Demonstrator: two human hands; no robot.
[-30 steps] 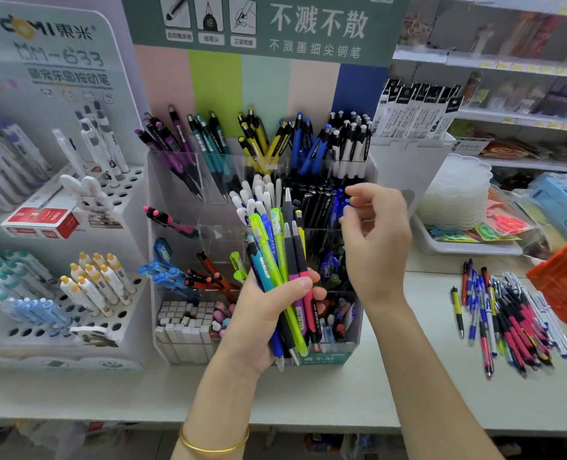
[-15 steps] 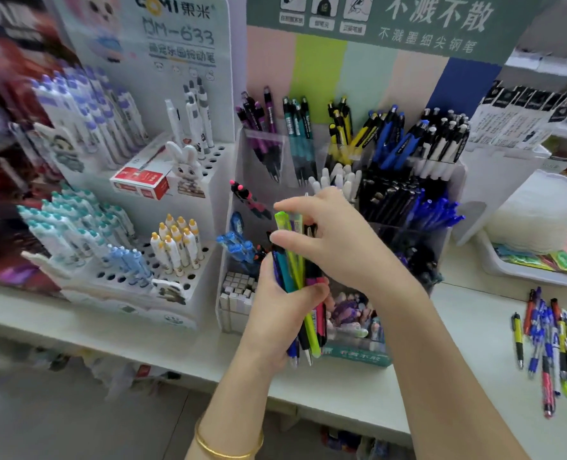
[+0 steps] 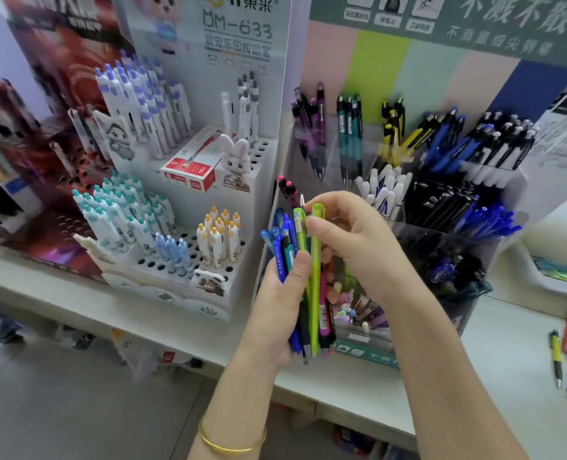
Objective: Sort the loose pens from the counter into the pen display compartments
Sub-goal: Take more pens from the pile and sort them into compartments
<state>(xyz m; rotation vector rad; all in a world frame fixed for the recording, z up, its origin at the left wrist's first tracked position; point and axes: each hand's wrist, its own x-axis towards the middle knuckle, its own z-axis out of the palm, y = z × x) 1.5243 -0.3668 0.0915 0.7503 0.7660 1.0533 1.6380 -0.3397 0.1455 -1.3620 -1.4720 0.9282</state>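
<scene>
Standing upright in the left hand (image 3: 275,310), pens (image 3: 315,280) point down.

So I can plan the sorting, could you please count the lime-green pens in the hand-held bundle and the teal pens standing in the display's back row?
Lime-green pens, hand-held: 2
Teal pens, back row: 3
Total: 5

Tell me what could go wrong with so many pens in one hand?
1. The left hand grips a thick bundle of pens; pulling the green pen out with the right hand might drag others loose and drop them on the floor.
2. The display is crowded, so a pen could slip into the wrong colour's compartment.
</scene>
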